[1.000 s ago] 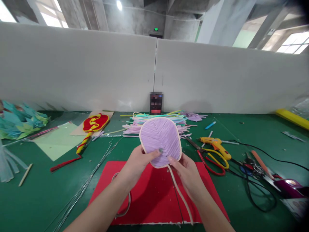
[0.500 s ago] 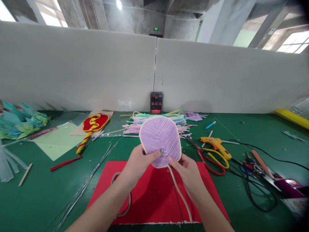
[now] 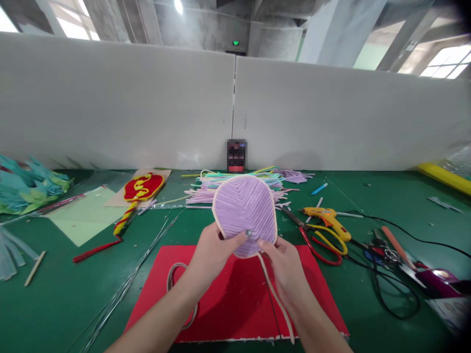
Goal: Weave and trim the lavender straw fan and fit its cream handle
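Note:
A rounded purple fan-shaped panel point(image 3: 245, 206) with ribbed lines and a cream edge is held up in front of me. My left hand point(image 3: 217, 250) pinches its lower left, thumb on the front. At the lower right, my right hand point(image 3: 283, 260) pinches the edge between thumb and fingers. A cream cord point(image 3: 274, 289) hangs from the panel's bottom beside my right hand, with a thin dark wire next to it. Below lies a red board point(image 3: 231, 299). On it a looped cord point(image 3: 172, 274) is partly hidden by my left forearm.
Behind the panel lies a pile of pastel pipe cleaners point(image 3: 200, 193). Red-handled scissors point(image 3: 318, 245), a yellow glue gun point(image 3: 329, 220) and a blue pen point(image 3: 319, 189) lie right. A red-yellow fan point(image 3: 143, 187), thin wires point(image 3: 128, 277) and green paper point(image 3: 83, 220) lie left.
Almost nothing has changed. Both hands keep their pinch on the purple panel, and the whole view has shifted slightly.

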`<state>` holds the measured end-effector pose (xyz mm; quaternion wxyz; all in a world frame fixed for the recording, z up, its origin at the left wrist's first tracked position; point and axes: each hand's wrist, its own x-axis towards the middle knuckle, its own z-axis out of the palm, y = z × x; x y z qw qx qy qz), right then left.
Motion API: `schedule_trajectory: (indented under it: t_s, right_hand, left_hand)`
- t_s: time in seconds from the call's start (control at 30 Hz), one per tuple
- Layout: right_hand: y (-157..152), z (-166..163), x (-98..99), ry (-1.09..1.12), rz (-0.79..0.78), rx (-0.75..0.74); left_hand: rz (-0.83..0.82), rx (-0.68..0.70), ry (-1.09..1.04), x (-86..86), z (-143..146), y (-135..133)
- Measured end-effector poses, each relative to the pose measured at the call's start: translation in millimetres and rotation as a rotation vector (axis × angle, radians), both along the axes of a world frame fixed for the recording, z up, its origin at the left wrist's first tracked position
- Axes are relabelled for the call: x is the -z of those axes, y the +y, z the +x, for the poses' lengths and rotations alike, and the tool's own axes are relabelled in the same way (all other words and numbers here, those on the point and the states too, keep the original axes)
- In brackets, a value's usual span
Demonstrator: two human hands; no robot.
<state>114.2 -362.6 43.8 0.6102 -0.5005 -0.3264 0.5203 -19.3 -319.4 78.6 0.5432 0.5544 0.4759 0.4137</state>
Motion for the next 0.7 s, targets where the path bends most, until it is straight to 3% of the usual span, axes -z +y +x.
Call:
schedule_trajectory:
  t_s: [0.23, 0.47, 0.7]
  right_hand:
    - [0.2, 0.6, 0.4, 0.014, 0.029, 0.002]
    - [-1.2, -0.8, -6.8, -0.061, 0.045, -0.053]
    - [-2.0, 0.2, -9.8, -0.161, 0.040, -0.168]
  left_hand:
    - [-0.093, 0.022, -0.141, 1.4, -1.3, 0.7]
    - [-0.226, 0.158, -0.265, 1.5, -5.5, 4.7]
    - [-0.139, -0.055, -0.236, 1.1, -6.2, 5.5]
